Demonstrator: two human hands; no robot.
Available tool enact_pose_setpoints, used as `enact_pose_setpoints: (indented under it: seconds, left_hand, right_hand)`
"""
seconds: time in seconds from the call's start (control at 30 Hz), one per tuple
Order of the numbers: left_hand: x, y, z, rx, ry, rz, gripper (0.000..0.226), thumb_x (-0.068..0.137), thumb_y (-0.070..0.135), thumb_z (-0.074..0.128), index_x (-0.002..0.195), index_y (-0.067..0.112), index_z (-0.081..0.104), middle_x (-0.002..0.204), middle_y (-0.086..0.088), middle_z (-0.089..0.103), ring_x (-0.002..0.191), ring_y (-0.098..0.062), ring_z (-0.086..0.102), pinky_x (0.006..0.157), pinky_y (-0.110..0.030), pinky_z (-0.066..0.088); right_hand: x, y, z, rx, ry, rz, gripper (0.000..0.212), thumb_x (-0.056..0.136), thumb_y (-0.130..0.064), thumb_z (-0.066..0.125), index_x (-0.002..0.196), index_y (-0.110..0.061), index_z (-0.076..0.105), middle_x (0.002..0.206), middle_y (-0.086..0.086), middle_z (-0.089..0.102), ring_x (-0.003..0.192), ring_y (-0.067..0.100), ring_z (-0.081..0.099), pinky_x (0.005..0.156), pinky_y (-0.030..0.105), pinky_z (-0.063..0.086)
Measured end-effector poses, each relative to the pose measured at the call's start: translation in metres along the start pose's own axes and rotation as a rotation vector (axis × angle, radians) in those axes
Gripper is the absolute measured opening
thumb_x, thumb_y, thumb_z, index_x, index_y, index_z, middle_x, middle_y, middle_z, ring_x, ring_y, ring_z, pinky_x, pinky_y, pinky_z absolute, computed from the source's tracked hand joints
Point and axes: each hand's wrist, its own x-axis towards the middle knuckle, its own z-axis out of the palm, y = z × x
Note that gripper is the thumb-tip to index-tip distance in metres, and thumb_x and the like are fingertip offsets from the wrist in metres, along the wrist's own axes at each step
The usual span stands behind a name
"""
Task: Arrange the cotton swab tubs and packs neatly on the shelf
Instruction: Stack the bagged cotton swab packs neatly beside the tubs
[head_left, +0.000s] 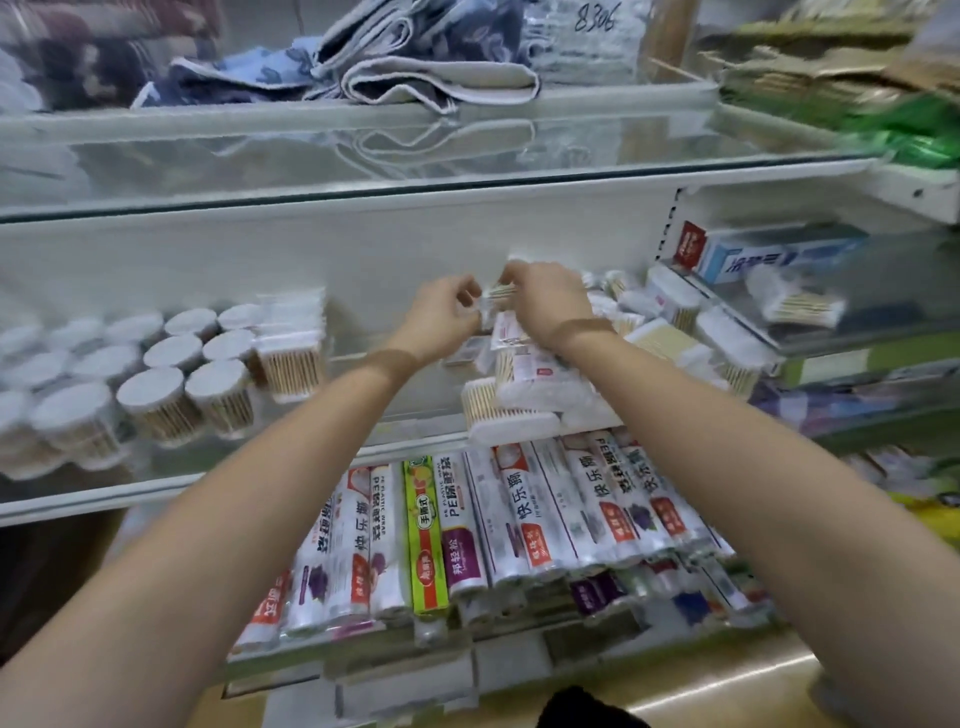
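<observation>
Fingers (470, 299) on unlabelled swab pack (500, 292)

White shop shelving (363, 244) with glass shelves (415, 171) stands over a glossy yellowish floor (727, 691).

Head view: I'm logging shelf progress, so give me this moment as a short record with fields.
left hand: left hand pinches one end of a small swab pack
right hand: right hand grips the other end
held item: above the loose pile of packs
arranged: round tubs in rows at shelf left
unsorted: packs heaped at shelf right
shelf below: plastic wrap rolls
shelf above: folded towels
</observation>
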Motion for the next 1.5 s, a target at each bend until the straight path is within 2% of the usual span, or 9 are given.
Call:
enact_pose_setpoints:
  seconds: [0.17, 0.33, 0.5, 0.6, 0.9, 1.03, 1.17, 1.33, 1.5]
  left_hand:
    - [0.007, -0.007, 0.000, -0.078, 0.142, -0.008, 0.053, 0.082, 0.013, 0.077, 0.126, 0.015, 0.047, 0.119, -0.007, 0.056, 0.082, -0.018, 0.051, 0.079, -0.035, 0.047]
    - [-0.002, -0.017, -0.025, -0.097, 0.216, -0.073, 0.071, 0.077, 0.018, 0.083, 0.135, 0.022, 0.042, 0.111, 0.003, 0.054, 0.071, -0.010, 0.054, 0.071, -0.029, 0.044]
    - [-0.024, -0.032, -0.051, 0.096, 0.299, -0.138, 0.033, 0.077, 0.019, 0.081, 0.105, 0.018, 0.064, 0.088, 0.006, 0.061, 0.068, -0.009, 0.056, 0.073, -0.032, 0.047]
    - [-0.043, -0.040, -0.058, 0.109, 0.339, -0.167, 0.020, 0.083, 0.015, 0.073, 0.100, 0.019, 0.065, 0.084, 0.005, 0.060, 0.074, -0.022, 0.061, 0.076, -0.041, 0.055]
    - [-0.075, -0.036, -0.070, 0.162, 0.426, -0.333, 0.022, 0.090, 0.006, 0.067, 0.112, 0.007, 0.066, 0.095, -0.004, 0.064, 0.065, -0.002, 0.052, 0.060, -0.008, 0.040]
    - [-0.086, -0.031, -0.066, 0.226, 0.413, -0.351, 0.016, 0.092, 0.010, 0.067, 0.105, 0.003, 0.065, 0.087, 0.003, 0.064, 0.067, -0.018, 0.053, 0.059, -0.018, 0.041]
    - [-0.091, -0.029, -0.059, 0.276, 0.435, -0.367, 0.013, 0.089, 0.013, 0.071, 0.097, 0.006, 0.063, 0.075, 0.009, 0.054, 0.065, -0.019, 0.051, 0.061, -0.029, 0.042]
    - [-0.090, -0.026, -0.052, 0.248, 0.473, -0.362, 0.021, 0.084, 0.012, 0.077, 0.098, 0.002, 0.066, 0.083, -0.002, 0.061, 0.068, -0.019, 0.052, 0.065, -0.030, 0.044]
    - [-0.092, -0.022, -0.051, 0.169, 0.410, -0.411, 0.044, 0.072, 0.021, 0.088, 0.108, 0.005, 0.068, 0.096, -0.002, 0.061, 0.069, -0.001, 0.050, 0.068, -0.020, 0.042]
  right_hand:
    - [0.011, -0.005, 0.003, 0.330, 0.077, -0.060, 0.022, 0.101, -0.022, 0.048, 0.117, -0.022, 0.064, 0.110, 0.010, 0.071, 0.100, 0.032, 0.064, 0.086, 0.040, 0.051]
    - [0.027, -0.021, 0.001, 0.611, -0.042, -0.189, 0.020, 0.102, -0.020, 0.053, 0.114, -0.016, 0.068, 0.095, -0.002, 0.067, 0.087, 0.014, 0.062, 0.080, 0.030, 0.049]
    - [0.033, -0.046, 0.015, 0.714, -0.208, -0.358, 0.020, 0.101, -0.017, 0.054, 0.115, -0.008, 0.065, 0.102, 0.010, 0.070, 0.085, 0.019, 0.063, 0.070, 0.025, 0.044]
    - [0.037, -0.061, 0.027, 0.726, -0.296, -0.385, 0.024, 0.098, -0.021, 0.060, 0.114, -0.004, 0.063, 0.104, 0.008, 0.065, 0.085, 0.019, 0.059, 0.070, 0.024, 0.044]
    - [0.035, -0.074, 0.059, 0.760, -0.429, -0.549, 0.017, 0.097, -0.026, 0.063, 0.098, -0.010, 0.062, 0.086, 0.010, 0.067, 0.077, 0.027, 0.065, 0.076, 0.047, 0.054]
    - [0.030, -0.074, 0.066, 0.716, -0.415, -0.602, 0.011, 0.094, -0.031, 0.066, 0.097, -0.023, 0.059, 0.093, 0.004, 0.066, 0.084, 0.024, 0.062, 0.082, 0.045, 0.053]
    - [0.033, -0.071, 0.070, 0.740, -0.482, -0.449, 0.038, 0.088, -0.048, 0.067, 0.104, -0.015, 0.059, 0.100, 0.009, 0.069, 0.087, 0.027, 0.068, 0.083, 0.047, 0.056]
    - [0.032, -0.072, 0.076, 0.854, -0.559, -0.407, 0.022, 0.096, -0.022, 0.063, 0.103, -0.003, 0.057, 0.090, 0.017, 0.066, 0.070, 0.020, 0.065, 0.077, 0.048, 0.057]
    - [0.031, -0.069, 0.070, 0.974, -0.563, -0.399, 0.012, 0.095, -0.009, 0.061, 0.104, -0.009, 0.053, 0.088, 0.010, 0.061, 0.071, 0.018, 0.064, 0.073, 0.041, 0.055]
